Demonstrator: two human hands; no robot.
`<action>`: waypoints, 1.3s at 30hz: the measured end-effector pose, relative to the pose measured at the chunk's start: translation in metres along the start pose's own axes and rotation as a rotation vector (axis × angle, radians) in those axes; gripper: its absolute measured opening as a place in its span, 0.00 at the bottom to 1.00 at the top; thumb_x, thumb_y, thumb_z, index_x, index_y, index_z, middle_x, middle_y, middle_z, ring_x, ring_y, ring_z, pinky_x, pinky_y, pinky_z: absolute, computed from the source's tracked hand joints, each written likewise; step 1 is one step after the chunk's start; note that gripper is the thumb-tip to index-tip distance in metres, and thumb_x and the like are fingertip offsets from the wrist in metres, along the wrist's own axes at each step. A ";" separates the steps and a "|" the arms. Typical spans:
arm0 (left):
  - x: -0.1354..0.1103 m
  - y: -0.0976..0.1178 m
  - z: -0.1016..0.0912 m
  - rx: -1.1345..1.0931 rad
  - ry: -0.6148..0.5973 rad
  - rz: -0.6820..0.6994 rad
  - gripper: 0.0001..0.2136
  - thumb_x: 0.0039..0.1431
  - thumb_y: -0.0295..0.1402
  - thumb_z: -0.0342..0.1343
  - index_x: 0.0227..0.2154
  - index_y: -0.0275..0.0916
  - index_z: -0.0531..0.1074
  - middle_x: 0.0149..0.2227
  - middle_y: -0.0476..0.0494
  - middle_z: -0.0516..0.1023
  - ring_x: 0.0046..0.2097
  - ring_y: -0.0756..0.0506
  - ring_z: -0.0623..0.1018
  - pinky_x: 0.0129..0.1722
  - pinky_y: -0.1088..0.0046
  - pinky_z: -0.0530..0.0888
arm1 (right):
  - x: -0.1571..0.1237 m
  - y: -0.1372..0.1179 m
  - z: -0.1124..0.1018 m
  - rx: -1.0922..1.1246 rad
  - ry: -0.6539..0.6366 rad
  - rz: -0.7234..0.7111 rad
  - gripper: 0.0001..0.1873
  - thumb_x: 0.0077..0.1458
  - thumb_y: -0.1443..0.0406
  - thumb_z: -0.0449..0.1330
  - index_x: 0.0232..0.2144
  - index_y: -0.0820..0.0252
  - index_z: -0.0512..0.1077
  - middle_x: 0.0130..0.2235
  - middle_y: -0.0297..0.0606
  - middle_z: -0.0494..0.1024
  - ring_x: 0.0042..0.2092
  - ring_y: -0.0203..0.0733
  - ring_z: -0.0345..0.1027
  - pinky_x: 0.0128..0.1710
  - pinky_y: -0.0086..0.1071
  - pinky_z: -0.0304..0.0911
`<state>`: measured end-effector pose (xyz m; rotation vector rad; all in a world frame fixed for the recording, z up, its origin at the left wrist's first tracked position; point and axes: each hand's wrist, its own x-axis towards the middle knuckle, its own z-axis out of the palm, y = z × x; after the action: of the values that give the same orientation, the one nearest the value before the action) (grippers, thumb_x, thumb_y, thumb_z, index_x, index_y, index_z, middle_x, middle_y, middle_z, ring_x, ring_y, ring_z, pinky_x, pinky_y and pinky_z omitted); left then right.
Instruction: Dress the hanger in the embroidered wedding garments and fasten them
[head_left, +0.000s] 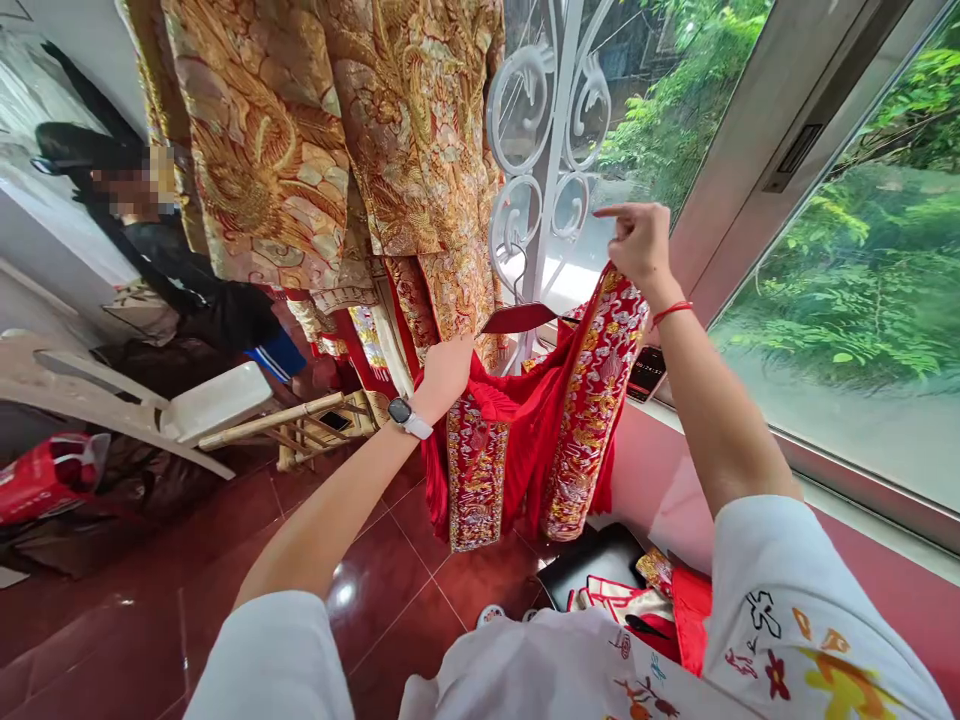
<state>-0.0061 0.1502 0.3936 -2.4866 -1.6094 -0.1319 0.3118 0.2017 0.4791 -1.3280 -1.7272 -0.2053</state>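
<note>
A red pleated skirt [517, 410] with gold and silver embroidered panels hangs spread between my two hands. My left hand [448, 372], with a watch at the wrist, is closed on one end of its waist. Higher up and to the right, my right hand [639, 240] grips the other end, its index finger stretched out to the left. The skirt tilts, its right side raised. Behind the waist a dark red hanger-like piece [521, 318] shows, partly hidden. Gold embroidered garments [420, 150] hang just beyond my left hand.
A white scrolled metal stand [551, 130] rises before the window [832, 260]. A phone [646, 374] leans by the sill. Folded cloth [622, 597] lies on a black surface below. To the left are a bamboo rack [300, 425], a white chair [217, 402] and another person [172, 250].
</note>
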 end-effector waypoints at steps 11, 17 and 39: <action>-0.003 0.004 -0.005 -0.001 -0.007 -0.016 0.19 0.65 0.16 0.43 0.56 0.27 0.68 0.46 0.28 0.81 0.50 0.35 0.83 0.44 0.64 0.79 | -0.026 -0.094 -0.004 0.292 -0.145 -0.183 0.06 0.44 0.72 0.58 0.25 0.58 0.73 0.22 0.26 0.52 0.26 0.31 0.50 0.27 0.29 0.54; -0.002 -0.004 -0.002 0.034 0.016 -0.032 0.20 0.67 0.17 0.40 0.59 0.26 0.65 0.50 0.24 0.78 0.50 0.35 0.83 0.45 0.62 0.79 | -0.154 -0.091 0.048 0.109 -0.799 -0.170 0.18 0.42 0.79 0.52 0.29 0.59 0.76 0.21 0.31 0.66 0.25 0.35 0.58 0.29 0.32 0.58; 0.000 -0.052 0.017 -0.654 0.026 -0.180 0.28 0.57 0.17 0.48 0.60 0.35 0.72 0.43 0.38 0.84 0.40 0.44 0.83 0.45 0.67 0.80 | -0.099 -0.028 0.062 -0.058 -0.163 0.460 0.20 0.47 0.72 0.51 0.44 0.56 0.63 0.32 0.39 0.73 0.32 0.45 0.67 0.35 0.36 0.61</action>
<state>-0.0539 0.1742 0.3825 -2.7386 -2.0267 -0.8333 0.2541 0.1605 0.3819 -1.7845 -1.5034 0.1200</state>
